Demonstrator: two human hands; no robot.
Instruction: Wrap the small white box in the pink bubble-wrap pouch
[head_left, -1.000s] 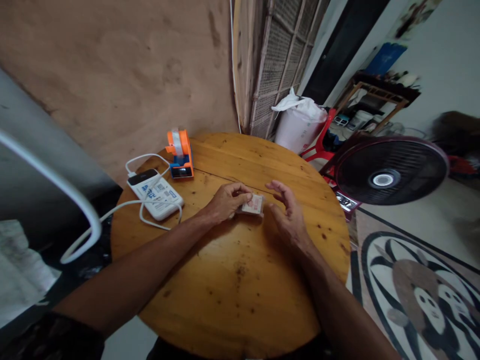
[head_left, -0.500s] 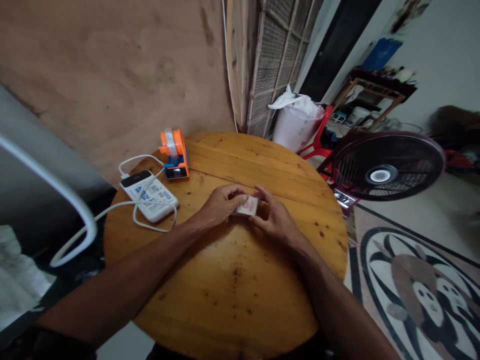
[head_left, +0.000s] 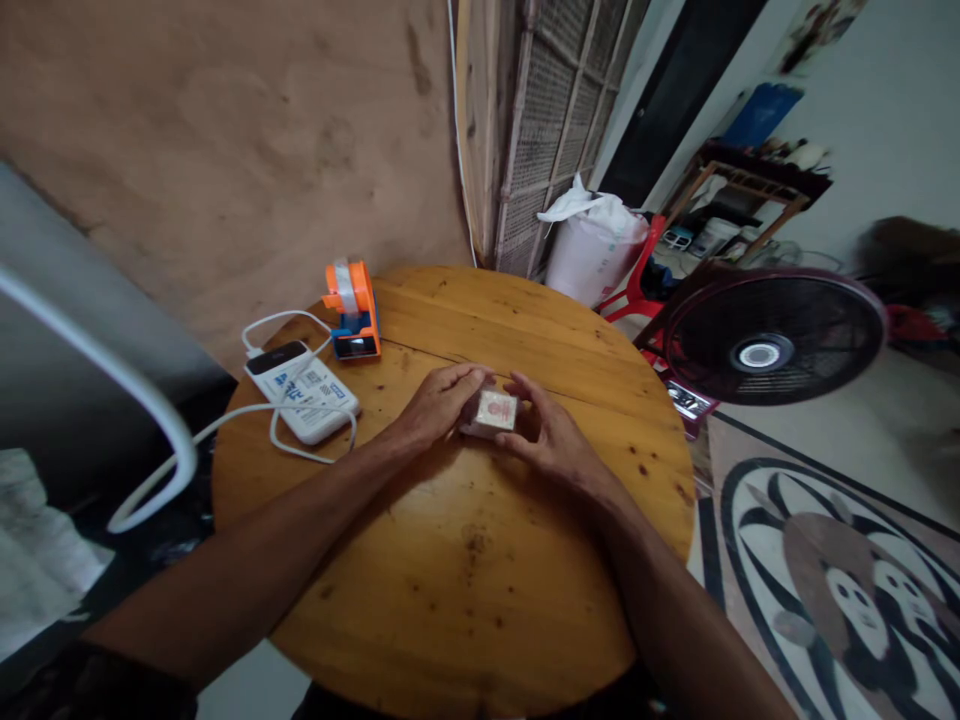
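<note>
A small pale box with a red mark is at the middle of the round wooden table, in what looks like a clear wrapping or case. My left hand lies along its left side, fingers together and thumb near its upper left edge, touching it. On the other side my right hand is curved with thumb and fingers apart, its fingertips close to the right edge of the box. Whether the right fingertips touch it is hard to tell.
An orange and blue tape dispenser stands at the table's back left. Beside it lies a white power bank with a looping white cable. A fan stands right of the table, near a white sack.
My left thumb has moved left off the top of the box, whose face with the red mark now shows fully. The right hand has barely moved.
</note>
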